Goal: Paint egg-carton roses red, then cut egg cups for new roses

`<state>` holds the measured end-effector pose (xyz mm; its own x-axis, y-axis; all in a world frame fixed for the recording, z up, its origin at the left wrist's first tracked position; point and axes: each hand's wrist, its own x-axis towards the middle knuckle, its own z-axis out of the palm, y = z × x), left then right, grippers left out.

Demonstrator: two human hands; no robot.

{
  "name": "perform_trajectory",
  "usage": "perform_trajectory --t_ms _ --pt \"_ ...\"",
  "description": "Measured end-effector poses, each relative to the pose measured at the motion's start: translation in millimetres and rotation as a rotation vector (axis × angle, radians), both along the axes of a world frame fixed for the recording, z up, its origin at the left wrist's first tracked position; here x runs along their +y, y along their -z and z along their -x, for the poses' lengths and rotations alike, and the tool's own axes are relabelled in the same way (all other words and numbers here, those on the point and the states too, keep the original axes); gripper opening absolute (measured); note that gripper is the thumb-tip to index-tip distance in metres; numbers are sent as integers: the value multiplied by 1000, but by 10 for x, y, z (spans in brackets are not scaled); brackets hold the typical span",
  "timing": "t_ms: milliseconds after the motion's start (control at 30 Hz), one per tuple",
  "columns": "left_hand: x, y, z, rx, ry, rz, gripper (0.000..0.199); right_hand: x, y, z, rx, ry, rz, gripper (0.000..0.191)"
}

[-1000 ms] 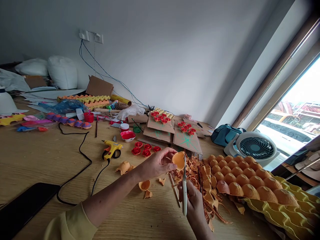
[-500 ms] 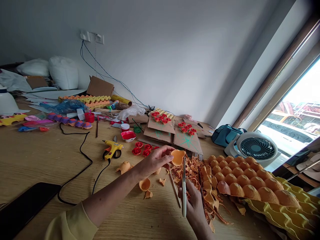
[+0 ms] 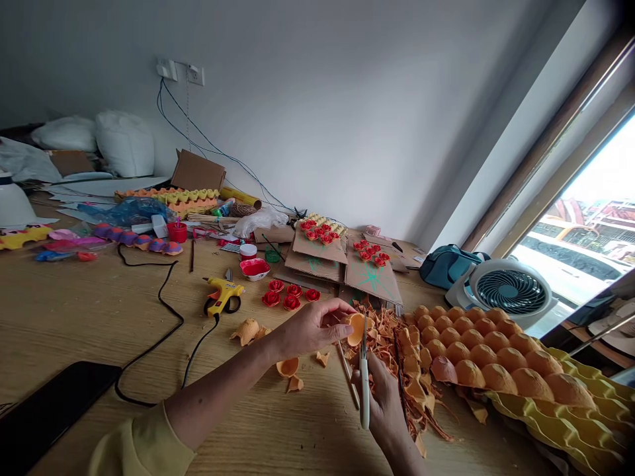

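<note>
My left hand [image 3: 317, 325] pinches an orange egg-carton cup [image 3: 355, 330] by its left side, its hollow facing me. My right hand [image 3: 381, 396] is closed around the white handle of a pair of scissors [image 3: 365, 390]. The blades point up and lie against the cup's right edge. Behind and below the cup spreads a heap of orange carton scraps [image 3: 384, 325]. Under my left forearm lies another cut cup [image 3: 288, 367], with a small scrap [image 3: 294, 383] touching it. A thin stick [image 3: 348, 375] rests left of the scissors.
Orange egg trays [image 3: 489, 350] sit on yellow ones [image 3: 580, 416] at right, near a fan [image 3: 508, 294]. A yellow glue gun [image 3: 223, 295], red paper roses [image 3: 292, 301] and a red paint dish [image 3: 254, 268] stand left of centre. Cardboard pieces [image 3: 374, 281] carry more roses. A black phone-like slab [image 3: 64, 410] lies front left.
My left hand has shifted slightly right and down with the cup, turning it. The cup looks narrower, and the scissor blades now overlap its right side more.
</note>
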<state>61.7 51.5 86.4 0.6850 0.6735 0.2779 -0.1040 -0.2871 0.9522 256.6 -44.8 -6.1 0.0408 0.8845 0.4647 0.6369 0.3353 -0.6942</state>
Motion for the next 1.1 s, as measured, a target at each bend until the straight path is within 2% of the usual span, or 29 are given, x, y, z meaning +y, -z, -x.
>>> perform_trajectory --t_ms 200,433,833,967,1100 --pt "-52 -1 22 70 -8 -57 39 -13 20 -3 4 -13 26 31" --pt "-67 -36 25 67 2 -40 37 -25 31 -4 19 -13 18 33" --pt "-20 19 -9 -12 78 119 53 -49 14 16 36 1 9 34" --pt "-11 -11 -19 -44 77 186 62 -51 28 27 34 30 -1 35" --pt "-41 -59 -12 -47 70 236 62 -48 32 30 29 41 9 37"
